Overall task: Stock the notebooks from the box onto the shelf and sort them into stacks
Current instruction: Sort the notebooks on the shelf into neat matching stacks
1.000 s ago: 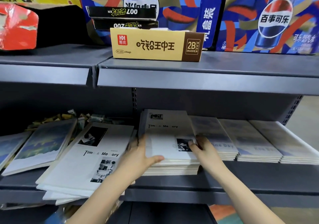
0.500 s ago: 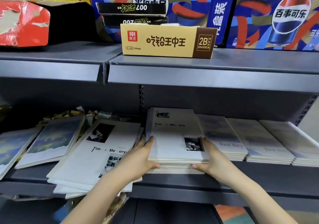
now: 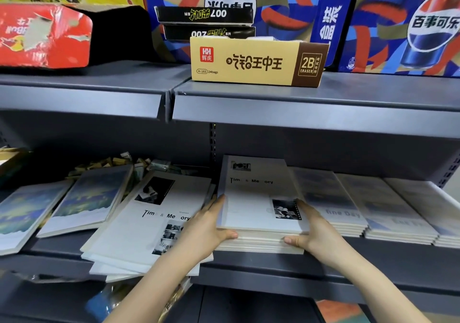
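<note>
Head view, one frame logged. Both hands are on the lower shelf (image 3: 323, 265), bracketing the squared stack of "Time & Memory" notebooks (image 3: 258, 198) that sits just right of the shelf's centre upright. Left hand (image 3: 206, 228): fingers straight and together, pressed flat against the stack's left side, thumb laid along its near edge. Right hand (image 3: 313, 230): the mirror pose, fingers flat along the right side, thumb on the near edge. I see neither hand pinching or lifting a notebook; the stack rests flat on the shelf. Just left of it, under the left wrist, lies a loose pile of "Time & Memory" notebooks (image 3: 149, 223), skewed and overhanging the near shelf edge. Further left are two tilted sky-cover notebooks (image 3: 92, 198). Touching the squared stack on its right is a "Fine Day" stack (image 3: 331, 203), then two more pale stacks (image 3: 388, 210) in a row toward the right. Small jumbled packets (image 3: 119, 162) lie at the far left back; I cannot tell what they are. On the upper shelf (image 3: 298, 108): a tan 2B eraser box (image 3: 254, 61), two black 007 boxes (image 3: 206, 14) behind it, Pepsi cartons (image 3: 410, 24) at right, a torn red carton (image 3: 42, 34) at left.
</note>
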`<state>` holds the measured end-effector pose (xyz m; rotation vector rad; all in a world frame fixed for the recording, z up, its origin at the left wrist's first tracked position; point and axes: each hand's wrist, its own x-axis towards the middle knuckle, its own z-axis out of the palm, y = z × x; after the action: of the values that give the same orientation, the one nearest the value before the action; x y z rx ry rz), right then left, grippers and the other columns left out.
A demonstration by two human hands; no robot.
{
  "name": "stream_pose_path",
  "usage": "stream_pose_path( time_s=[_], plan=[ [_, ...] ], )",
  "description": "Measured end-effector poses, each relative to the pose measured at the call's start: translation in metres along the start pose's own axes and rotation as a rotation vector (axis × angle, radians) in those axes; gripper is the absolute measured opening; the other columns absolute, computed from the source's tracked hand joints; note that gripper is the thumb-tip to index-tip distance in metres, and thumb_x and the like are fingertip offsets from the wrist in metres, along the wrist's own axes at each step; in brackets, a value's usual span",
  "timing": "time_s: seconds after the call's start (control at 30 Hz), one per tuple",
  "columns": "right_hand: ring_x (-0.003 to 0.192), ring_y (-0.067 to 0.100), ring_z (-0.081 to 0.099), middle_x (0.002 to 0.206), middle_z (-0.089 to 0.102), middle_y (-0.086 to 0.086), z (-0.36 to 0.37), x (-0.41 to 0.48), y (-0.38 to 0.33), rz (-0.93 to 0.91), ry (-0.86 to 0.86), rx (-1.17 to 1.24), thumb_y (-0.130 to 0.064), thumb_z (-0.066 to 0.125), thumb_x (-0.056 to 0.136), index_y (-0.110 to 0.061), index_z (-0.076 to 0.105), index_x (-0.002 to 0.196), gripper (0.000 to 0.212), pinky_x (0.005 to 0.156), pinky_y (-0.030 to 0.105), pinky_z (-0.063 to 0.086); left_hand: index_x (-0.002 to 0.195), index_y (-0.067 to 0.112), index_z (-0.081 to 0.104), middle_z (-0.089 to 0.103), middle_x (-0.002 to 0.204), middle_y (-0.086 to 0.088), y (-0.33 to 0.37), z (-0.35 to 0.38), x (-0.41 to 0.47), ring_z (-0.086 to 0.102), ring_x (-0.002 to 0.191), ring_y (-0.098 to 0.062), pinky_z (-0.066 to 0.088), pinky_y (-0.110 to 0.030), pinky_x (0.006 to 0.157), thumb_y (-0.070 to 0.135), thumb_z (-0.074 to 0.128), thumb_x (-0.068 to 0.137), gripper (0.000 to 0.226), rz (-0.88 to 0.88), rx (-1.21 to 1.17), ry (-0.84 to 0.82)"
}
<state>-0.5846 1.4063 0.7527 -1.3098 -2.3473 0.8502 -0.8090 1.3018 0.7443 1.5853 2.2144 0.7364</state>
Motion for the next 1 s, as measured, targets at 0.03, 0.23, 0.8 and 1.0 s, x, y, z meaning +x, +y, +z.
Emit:
stream_pose_path(
  time_s=[0.03,0.23,0.8,1.0],
  plan=[
    [0.14,0.013,0.028,0.157,0.016,-0.003,-0.001,0.0,-0.002,-0.012,-0.007,-0.014,-0.032,0.075,0.078,-0.017,0.012,0.15,0.097,0.104,0.014,0.02,0.149,0.033,0.013,0.017,0.155,0.013,0.0,0.0,0.0,0.022,0.142,-0.013,0.03,-0.034,0.112,0.05,0.07,0.075,0.095,0.003,-0.011,-0.002],
    [0.143,0.014,0.021,0.157,0.018,0.001,-0.003,0.001,-0.006,-0.042,-0.016,-0.068,-0.04,0.072,0.078,-0.014,0.015,0.15,0.095,0.11,0.017,0.017,0.149,0.025,0.016,0.022,0.155,0.006,0.002,0.002,-0.001,0.024,0.141,-0.015,0.026,-0.032,0.114,0.047,0.068,0.078,0.092,-0.014,-0.096,-0.006],
    [0.141,0.015,0.028,0.154,0.027,-0.004,-0.003,-0.001,0.005,-0.006,0.027,0.024,-0.044,0.072,0.075,-0.021,0.021,0.149,0.092,0.112,0.027,0.027,0.148,0.035,-0.001,0.001,0.156,0.019,-0.012,0.015,-0.008,0.019,0.141,-0.006,0.027,-0.021,0.107,0.029,0.076,0.075,0.106,0.045,-0.053,0.035],
    [0.128,0.018,0.045,0.156,0.019,-0.007,0.0,-0.004,0.009,-0.027,-0.007,-0.025,-0.035,0.076,0.075,-0.023,0.013,0.15,0.099,0.103,0.021,0.035,0.148,0.036,0.009,0.015,0.155,0.017,-0.012,0.015,-0.007,0.032,0.136,-0.009,0.033,-0.021,0.105,0.024,0.079,0.072,0.104,0.031,-0.074,0.07]
  ],
)
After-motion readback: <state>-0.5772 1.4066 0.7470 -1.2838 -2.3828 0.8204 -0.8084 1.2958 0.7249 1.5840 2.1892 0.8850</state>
